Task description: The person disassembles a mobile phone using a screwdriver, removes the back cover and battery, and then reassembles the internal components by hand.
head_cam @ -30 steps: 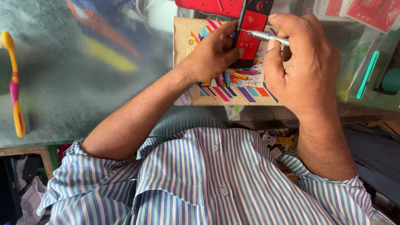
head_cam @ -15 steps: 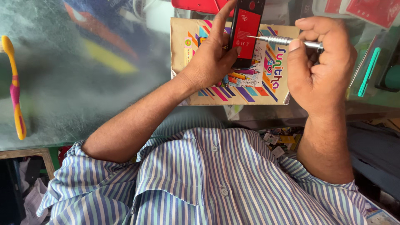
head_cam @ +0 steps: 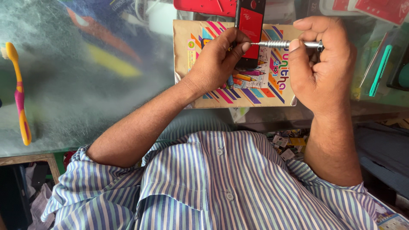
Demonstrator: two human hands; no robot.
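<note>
Phone (head_cam: 250, 32): small, dark-bodied, back turned up, with a bright red panel filling most of the exposed face. Black rim around the red, a round opening near the far end, lower end hidden behind fingers. Lying lengthwise, pointing away from the body, on top of a tan booklet (head_cam: 238, 64) printed with slanted stripes in pink, orange, blue and purple and a row of drawn pencils. Booklet resting flat on a glass counter (head_cam: 85, 76), near its close edge.

Left hand (head_cam: 217, 64) curled over the phone's left side, fingers bent and closed around the edge, thumb pressed against the red panel right where the tool tip meets it. Right hand (head_cam: 321, 64) wrapped shut around a slim metal screwdriver (head_cam: 283, 44), held level and crosswise, ribbed silver shaft running leftward, tip touching the phone's right side at the red panel. Index finger lying along the top of the handle, thumb underneath.

Just beyond the phone, touching or nearly so: a flat red cover (head_cam: 204, 6) with small holes, partly cut off by the frame. Far left on the glass, well apart: a yellow and pink toothbrush (head_cam: 19, 93), lying lengthwise. Right of the right hand: a teal-handled tool (head_cam: 380, 70), leaning. Blue and white striped shirt (head_cam: 213, 187) filling the near foreground, sleeves rolled up past both elbows.
</note>
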